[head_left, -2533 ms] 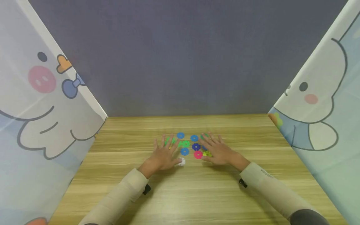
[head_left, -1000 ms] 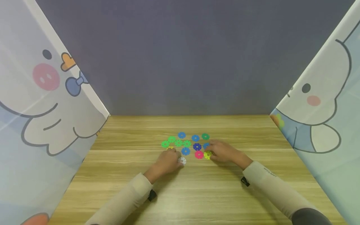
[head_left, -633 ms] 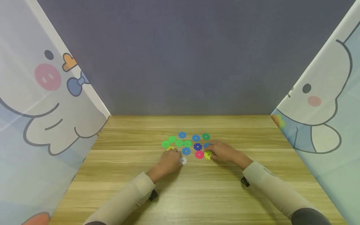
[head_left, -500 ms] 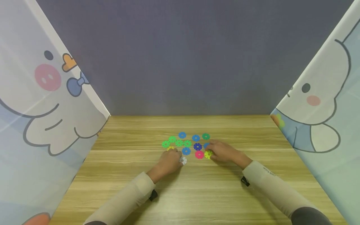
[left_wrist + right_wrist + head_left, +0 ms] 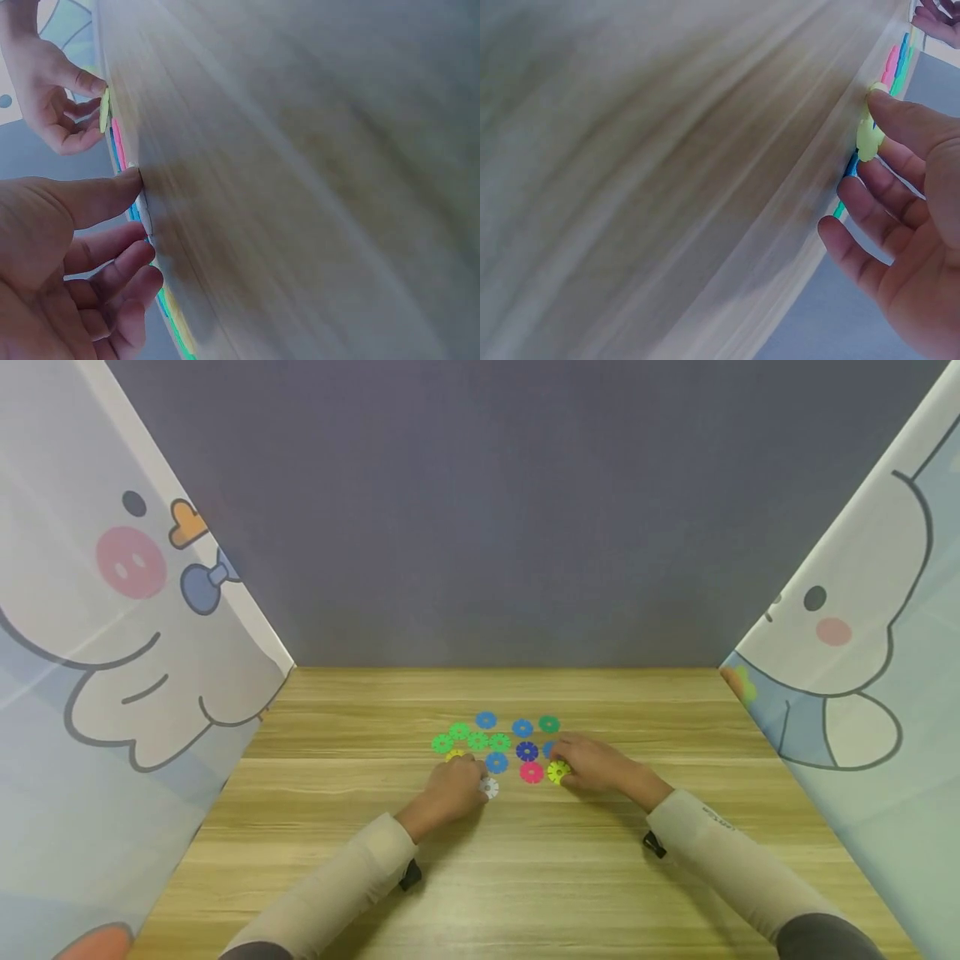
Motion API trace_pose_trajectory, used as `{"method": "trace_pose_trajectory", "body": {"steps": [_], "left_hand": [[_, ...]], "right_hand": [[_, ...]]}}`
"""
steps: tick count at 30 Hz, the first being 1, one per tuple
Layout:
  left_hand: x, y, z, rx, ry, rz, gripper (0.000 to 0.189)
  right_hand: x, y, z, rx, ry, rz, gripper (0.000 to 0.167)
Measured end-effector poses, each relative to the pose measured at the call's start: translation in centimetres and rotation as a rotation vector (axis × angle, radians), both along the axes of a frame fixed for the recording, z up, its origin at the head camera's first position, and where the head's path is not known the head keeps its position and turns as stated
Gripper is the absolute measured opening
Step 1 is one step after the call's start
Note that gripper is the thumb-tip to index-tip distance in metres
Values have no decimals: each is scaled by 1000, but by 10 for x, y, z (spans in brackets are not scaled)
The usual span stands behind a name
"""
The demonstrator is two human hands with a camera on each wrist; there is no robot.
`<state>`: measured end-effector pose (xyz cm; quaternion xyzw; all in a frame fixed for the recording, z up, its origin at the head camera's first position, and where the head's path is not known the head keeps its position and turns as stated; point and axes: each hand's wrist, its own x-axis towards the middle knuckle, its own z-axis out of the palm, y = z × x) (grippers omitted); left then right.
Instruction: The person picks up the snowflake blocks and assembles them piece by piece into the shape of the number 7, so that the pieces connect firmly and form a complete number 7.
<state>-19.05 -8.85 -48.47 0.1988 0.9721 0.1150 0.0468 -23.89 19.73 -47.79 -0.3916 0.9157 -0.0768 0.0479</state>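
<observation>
Progress seems slight: no discs are seen joined. A white, slotted, plastic-looking disc (image 5: 493,788) is pinched by the left hand (image 5: 453,787), a yellow-green notched disc (image 5: 868,140) by the right hand (image 5: 596,766); other coloured discs (image 5: 525,772) are spread on the wood-grain table (image 5: 525,877).

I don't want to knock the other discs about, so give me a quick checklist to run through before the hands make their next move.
1. Right hand has its yellow disc between thumb and finger: ok.
2. Left hand has the white disc between thumb and finger: ok.
3. White disc off the table: cannot tell.
4. Pink disc clear of both hands: ok.
5. Second yellow disc fully in view from the head: not ok, partly behind the left hand.
6. Nearest blue disc fully in view there: not ok, partly behind the right hand.
</observation>
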Motion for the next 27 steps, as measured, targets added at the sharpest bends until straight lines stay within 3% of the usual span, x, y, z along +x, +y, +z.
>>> {"method": "trace_pose_trajectory", "body": {"steps": [7, 12, 18, 20, 24, 27], "left_hand": [[-1, 3, 2, 69, -66, 40, 27], [-2, 2, 6, 198, -149, 32, 22], [-6, -7, 8, 375, -193, -13, 8], [-8, -10, 8, 452, -246, -6, 11], [-11, -14, 10, 590, -381, 49, 19], [-13, -16, 11, 666, -455, 87, 26]], "right_hand": [[0, 0, 1, -44, -53, -8, 26], [-1, 0, 2, -57, -26, 9, 22], [-3, -1, 2, -81, -11, 41, 9], [-4, -1, 3, -100, -15, 46, 3], [-4, -1, 3, -137, -19, 53, 19], [-2, -1, 3, -147, -21, 51, 19]]}}
